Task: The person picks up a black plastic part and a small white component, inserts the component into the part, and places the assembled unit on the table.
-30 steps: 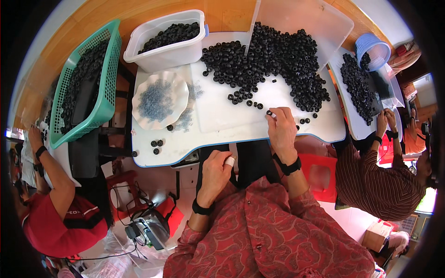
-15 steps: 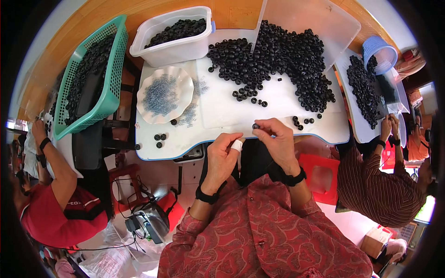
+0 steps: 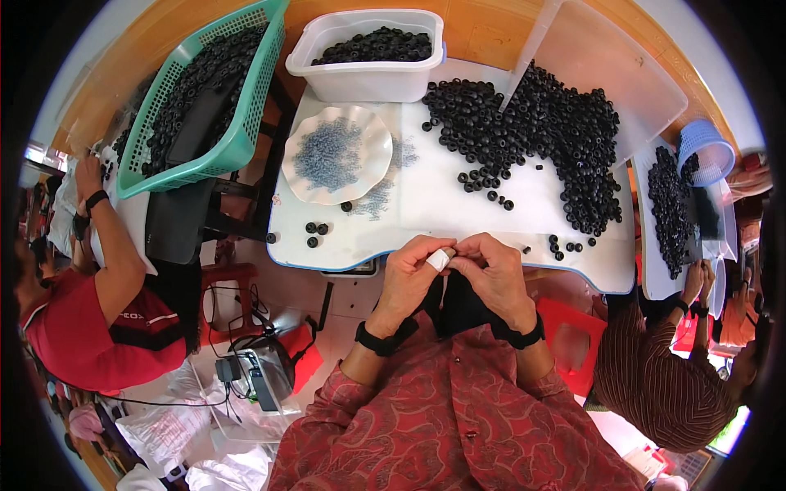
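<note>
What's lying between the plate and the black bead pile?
In the head view, scattered blue-grey bits lie just right of the plate, then bare white surface up to the pile.

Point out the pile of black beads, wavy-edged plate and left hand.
Pile of black beads [image 3: 583,168], head view: its dense right side.
Wavy-edged plate [image 3: 378,155], head view: its bare right rim.
Left hand [image 3: 408,277], head view: the back of it.
</note>
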### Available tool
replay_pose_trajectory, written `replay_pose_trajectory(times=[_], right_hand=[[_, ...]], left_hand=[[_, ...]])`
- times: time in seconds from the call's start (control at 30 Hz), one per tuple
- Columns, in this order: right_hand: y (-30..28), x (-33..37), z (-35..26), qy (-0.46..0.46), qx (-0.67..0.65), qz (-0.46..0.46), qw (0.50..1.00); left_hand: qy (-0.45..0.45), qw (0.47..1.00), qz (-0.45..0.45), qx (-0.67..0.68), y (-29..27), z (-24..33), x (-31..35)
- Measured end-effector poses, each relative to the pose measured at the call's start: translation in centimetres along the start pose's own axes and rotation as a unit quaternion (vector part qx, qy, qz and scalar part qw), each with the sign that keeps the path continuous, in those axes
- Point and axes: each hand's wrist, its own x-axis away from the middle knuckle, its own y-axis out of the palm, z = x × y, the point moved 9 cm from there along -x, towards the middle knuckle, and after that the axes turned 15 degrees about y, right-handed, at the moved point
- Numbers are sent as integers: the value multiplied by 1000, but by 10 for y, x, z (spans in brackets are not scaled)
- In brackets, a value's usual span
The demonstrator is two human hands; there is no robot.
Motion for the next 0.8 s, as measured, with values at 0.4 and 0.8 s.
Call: replay_pose_trajectory(times=[0.4, 0.8], right_hand=[[16, -47, -44, -82, 76, 21, 993], [54, -104, -43, -140, 316, 58, 937]], left_hand=[[-17, 979, 139, 147, -40, -8, -16], [-46, 978, 108, 175, -49, -20, -14]])
